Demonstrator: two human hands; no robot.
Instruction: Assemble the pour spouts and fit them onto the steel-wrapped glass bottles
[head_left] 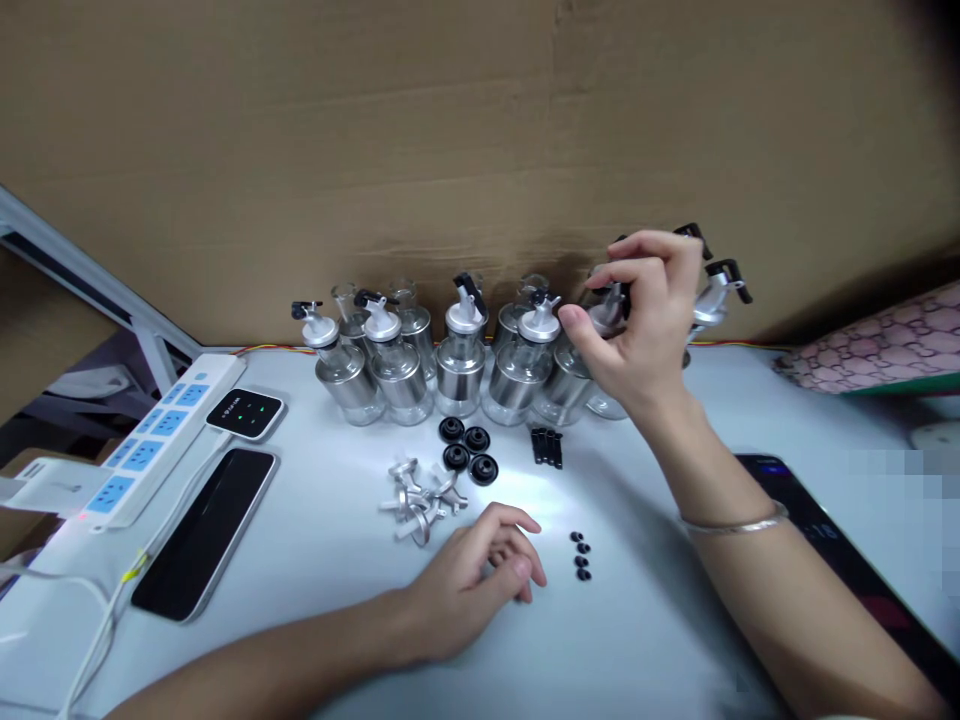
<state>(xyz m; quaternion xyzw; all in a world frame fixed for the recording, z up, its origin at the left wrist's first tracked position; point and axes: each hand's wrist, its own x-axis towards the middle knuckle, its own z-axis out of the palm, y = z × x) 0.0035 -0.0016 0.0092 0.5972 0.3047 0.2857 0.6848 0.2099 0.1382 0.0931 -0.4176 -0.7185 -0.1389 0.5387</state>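
Note:
My left hand (480, 575) rests on the table with loosely bent fingers, apart from one another; no object shows in it. My right hand (649, 310) is raised at the bottle row, thumb and fingers spread in front of a bottle's silver pour spout (606, 318); whether it touches the spout is hard to see. Glass bottles with steel bands (460, 370) stand upright, several wearing silver spouts with black levers. Near my left hand lie loose silver spout pieces (424, 500), black ring stoppers (482, 468), black levers (547, 447) and small black caps (581, 562).
On the left are a white power strip (161, 430), a small white-edged device (246, 412), a dark phone (206, 530) and white cables. A dark tablet-like screen (817, 540) lies under my right forearm. Cardboard (450, 130) rises behind; a pink patterned bundle (885, 335) lies right.

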